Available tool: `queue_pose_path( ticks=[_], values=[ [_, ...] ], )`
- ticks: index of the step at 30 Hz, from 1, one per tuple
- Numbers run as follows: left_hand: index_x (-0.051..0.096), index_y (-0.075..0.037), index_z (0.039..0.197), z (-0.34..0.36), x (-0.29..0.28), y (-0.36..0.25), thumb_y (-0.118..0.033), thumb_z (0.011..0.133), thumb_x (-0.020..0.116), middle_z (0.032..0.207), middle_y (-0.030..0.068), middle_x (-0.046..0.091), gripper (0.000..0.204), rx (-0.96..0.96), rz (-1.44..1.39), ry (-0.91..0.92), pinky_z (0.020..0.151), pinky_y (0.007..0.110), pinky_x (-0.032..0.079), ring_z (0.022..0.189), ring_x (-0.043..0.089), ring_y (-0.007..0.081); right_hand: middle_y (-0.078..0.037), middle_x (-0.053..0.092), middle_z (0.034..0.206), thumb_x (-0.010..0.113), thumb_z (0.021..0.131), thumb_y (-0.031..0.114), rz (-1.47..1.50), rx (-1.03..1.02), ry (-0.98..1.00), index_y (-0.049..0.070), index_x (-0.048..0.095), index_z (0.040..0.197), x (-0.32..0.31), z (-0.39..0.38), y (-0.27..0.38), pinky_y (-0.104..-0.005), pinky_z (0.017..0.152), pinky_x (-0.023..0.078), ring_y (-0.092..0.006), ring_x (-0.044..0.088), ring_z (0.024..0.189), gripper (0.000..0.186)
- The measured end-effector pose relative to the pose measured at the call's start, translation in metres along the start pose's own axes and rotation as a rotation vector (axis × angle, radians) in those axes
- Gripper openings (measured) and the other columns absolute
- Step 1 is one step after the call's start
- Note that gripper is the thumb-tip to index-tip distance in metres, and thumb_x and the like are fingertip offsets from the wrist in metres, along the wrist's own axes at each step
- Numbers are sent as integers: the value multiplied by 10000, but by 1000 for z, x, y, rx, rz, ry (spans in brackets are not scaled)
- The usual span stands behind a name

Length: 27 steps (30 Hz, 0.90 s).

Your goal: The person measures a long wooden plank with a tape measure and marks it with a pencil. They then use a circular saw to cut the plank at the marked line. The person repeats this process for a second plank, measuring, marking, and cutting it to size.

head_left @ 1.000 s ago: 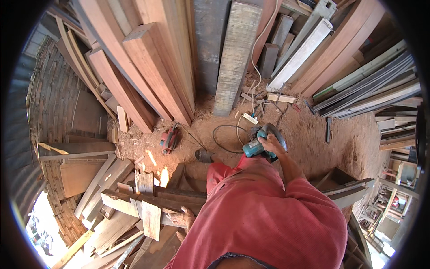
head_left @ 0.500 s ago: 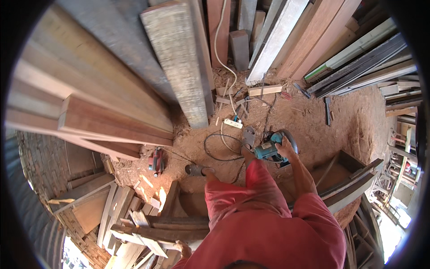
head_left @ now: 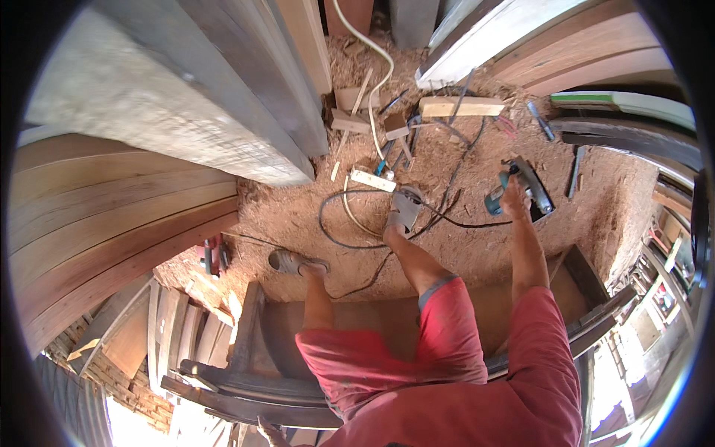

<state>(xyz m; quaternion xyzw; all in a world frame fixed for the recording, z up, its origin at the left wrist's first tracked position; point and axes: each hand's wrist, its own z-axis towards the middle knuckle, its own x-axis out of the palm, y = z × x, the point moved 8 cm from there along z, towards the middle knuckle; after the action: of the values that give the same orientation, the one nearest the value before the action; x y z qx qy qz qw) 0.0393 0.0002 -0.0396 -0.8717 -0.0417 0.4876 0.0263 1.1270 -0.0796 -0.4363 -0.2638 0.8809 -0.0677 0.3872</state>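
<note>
My right hand (head_left: 515, 201) is closed round the handle of a teal circular saw (head_left: 494, 203), low over the sawdust-covered ground to the right of my feet. Its dark base plate (head_left: 533, 186) faces away from me; whether it touches the ground I cannot tell. A black cord (head_left: 469, 223) runs from the saw toward the left. My left hand (head_left: 272, 433) shows only in part at the lower edge, beside the dark wooden rail (head_left: 261, 402) of the frame I sit on. Its visible fingers look stretched out, holding nothing I can see.
A white power strip (head_left: 372, 179) with a pale cable lies ahead of my feet. Beyond it are wood offcuts (head_left: 350, 121) and a light wood block (head_left: 462, 106). Tall planks (head_left: 171, 104) lean at the left. A red power tool (head_left: 214, 255) rests on the ground by them.
My right hand has carried the saw forward, to the right and down, away from my lap. My right arm is stretched farther. My left hand has shifted toward the lower left, and the view has moved.
</note>
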Motion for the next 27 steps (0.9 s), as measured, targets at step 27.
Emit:
queue_pose_path(
  ticks=[27],
  values=[
    [572, -17, 1292, -46, -2, -33, -643, 978, 523, 1227, 286, 686, 702, 101, 635, -525, 1026, 512, 495, 1176, 649, 465, -222, 711, 1134, 622, 992, 173, -21, -828, 31, -18, 669, 1157, 76, -146, 217, -445, 906, 537, -360, 687, 1060, 257]
  ],
)
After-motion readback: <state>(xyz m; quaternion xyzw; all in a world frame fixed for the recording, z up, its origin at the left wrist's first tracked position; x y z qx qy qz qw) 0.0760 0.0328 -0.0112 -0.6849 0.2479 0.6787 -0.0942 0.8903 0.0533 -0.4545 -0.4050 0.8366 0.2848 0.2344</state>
